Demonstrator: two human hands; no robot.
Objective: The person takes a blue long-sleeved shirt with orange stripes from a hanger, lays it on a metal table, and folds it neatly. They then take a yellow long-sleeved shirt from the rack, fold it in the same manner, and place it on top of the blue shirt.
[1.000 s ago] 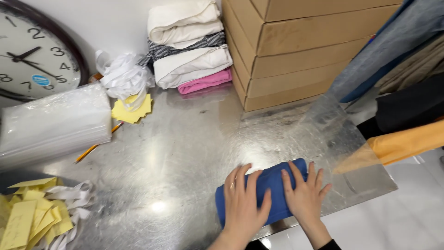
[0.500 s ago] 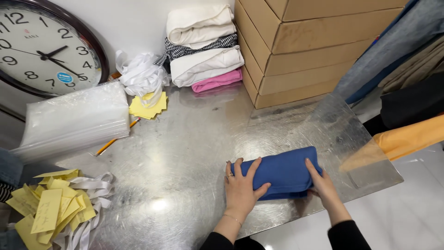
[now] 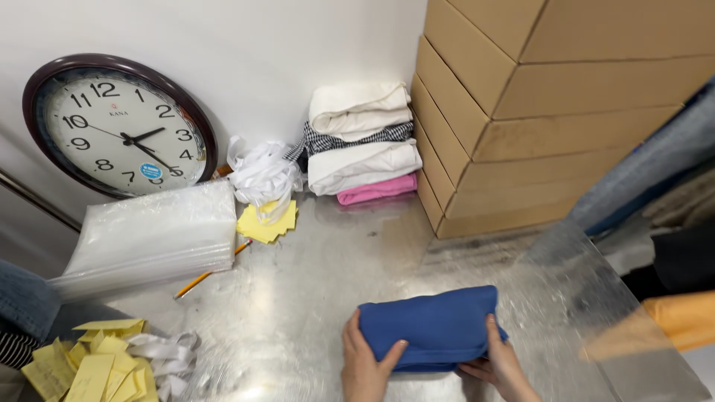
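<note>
Shiny metal tabletop (image 3: 313, 298), boxes upper right. Folded blue cloth (image 3: 432, 327) at lower centre, near the front edge. My left hand (image 3: 365, 365) and right hand (image 3: 499, 365) grip its ends; an uneven pull could undo the fold.

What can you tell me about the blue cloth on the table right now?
The blue cloth is a soft, plain, matte fabric folded into a thick rectangular bundle with rounded edges and layers showing along its near side. It lies flat on the shiny metal table, near the front edge, apart from the other things. The left hand grips its left end, thumb on top; the right hand holds its near right corner, with fingers under the edge.
</note>
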